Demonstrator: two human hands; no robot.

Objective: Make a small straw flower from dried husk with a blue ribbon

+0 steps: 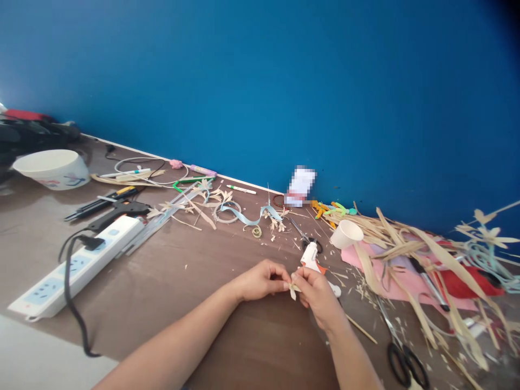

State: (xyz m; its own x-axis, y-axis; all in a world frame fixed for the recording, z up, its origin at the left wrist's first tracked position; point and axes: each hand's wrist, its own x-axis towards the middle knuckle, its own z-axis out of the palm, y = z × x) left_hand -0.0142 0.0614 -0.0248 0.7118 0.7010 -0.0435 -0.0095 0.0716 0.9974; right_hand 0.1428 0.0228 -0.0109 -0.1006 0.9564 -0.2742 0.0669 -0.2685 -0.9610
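Observation:
My left hand (260, 280) and my right hand (320, 297) meet above the brown table. Their fingertips pinch a small pale husk flower (293, 293) between them; petal-like tips hang below the fingers, the rest is covered. Just behind my right hand lies a white and orange glue gun (311, 257), partly hidden by the hand. Beyond it are dark-handled scissors (315, 244). To the right of my right forearm rests a larger pair of black-handled scissors (400, 346), blades pointing away from me.
Dried husk strips (390, 252) and pink sheets (353, 255) crowd the right side, beside a paper cup (346, 234). On the left lie a power strip (81, 265), a black glue gun (117, 214) and a white bowl (52, 170). Finished-looking husk flowers (217, 195) lie near the blue wall (252, 97).

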